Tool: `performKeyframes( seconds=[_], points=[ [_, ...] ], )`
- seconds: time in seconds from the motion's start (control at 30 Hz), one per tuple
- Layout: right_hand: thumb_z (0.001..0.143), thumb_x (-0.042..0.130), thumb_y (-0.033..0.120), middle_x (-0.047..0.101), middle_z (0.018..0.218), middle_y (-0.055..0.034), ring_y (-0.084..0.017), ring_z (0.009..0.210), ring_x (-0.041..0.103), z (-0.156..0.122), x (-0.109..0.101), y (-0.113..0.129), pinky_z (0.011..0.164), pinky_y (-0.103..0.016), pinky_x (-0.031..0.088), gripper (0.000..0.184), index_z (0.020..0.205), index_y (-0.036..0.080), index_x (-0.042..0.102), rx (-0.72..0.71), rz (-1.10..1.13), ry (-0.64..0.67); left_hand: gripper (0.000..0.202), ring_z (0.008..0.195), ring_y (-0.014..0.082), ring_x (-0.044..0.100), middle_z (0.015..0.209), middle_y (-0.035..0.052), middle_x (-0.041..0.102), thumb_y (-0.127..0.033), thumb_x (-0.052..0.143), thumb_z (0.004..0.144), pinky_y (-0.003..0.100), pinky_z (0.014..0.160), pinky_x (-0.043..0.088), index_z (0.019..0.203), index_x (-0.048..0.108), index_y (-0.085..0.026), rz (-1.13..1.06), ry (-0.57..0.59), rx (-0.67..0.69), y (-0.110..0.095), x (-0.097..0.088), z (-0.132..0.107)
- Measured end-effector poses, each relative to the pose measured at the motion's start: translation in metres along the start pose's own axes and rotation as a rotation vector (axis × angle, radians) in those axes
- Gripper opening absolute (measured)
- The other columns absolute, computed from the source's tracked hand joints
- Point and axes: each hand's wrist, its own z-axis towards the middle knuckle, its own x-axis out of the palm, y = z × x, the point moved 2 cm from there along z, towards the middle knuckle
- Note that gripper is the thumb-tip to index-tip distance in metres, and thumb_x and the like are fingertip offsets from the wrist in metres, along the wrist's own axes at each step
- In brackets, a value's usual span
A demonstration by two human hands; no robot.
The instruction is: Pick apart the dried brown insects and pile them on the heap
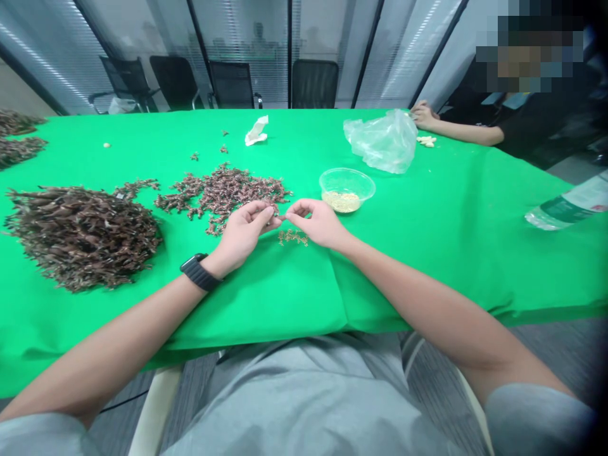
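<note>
Over the green table, my left hand (247, 229), with a dark watch on its wrist, pinches a small brown piece (276, 215). Thumb and fingers pressed together, my right hand (317, 221) meets the left fingertips at that piece; what it grips is too small to make out. Just below the hands lies a little cluster of golden-brown bits (293, 237). Behind my left hand spreads a heap of small knobbly brown pieces (237, 190). A clear plastic bowl (368, 188) beyond my right hand holds pale yellow grains (341, 201).
A big pile of long, dark brown dried pieces (83, 237) is at left. Farther back are a crumpled white paper (256, 131) and a clear plastic bag (384, 142). A bottle (570, 202) lies at right. Another person's hands (424, 116) rest by pale pieces (426, 141).
</note>
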Motion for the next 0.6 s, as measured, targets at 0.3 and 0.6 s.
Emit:
performKeyframes(
  seconds=[0.3,0.6],
  points=[
    [0.086,0.067,0.030,0.076,0.078,-0.0052,-0.015,0.068,0.062,-0.003,0.000,-0.002,0.067,-0.027,0.046,0.018,0.080,0.015,0.075,0.046,-0.134,-0.057,0.037,0.082,0.0156,0.073,0.088,0.0035,0.073,-0.047,0.079,0.079,0.033,0.092,0.058,0.093,0.064,-0.017,0.048,0.022,0.031,0.003,0.002,0.000],
    [0.082,0.064,0.023,0.076,0.075,-0.0044,-0.017,0.066,0.064,-0.007,0.006,0.006,0.065,-0.028,0.043,0.015,0.077,0.017,0.078,0.036,-0.308,-0.107,0.035,0.079,0.0174,0.073,0.082,0.0041,0.074,-0.048,0.072,0.086,0.029,0.078,0.057,0.100,0.065,-0.017,0.249,0.056,0.136,0.008,0.007,0.000]
  ],
)
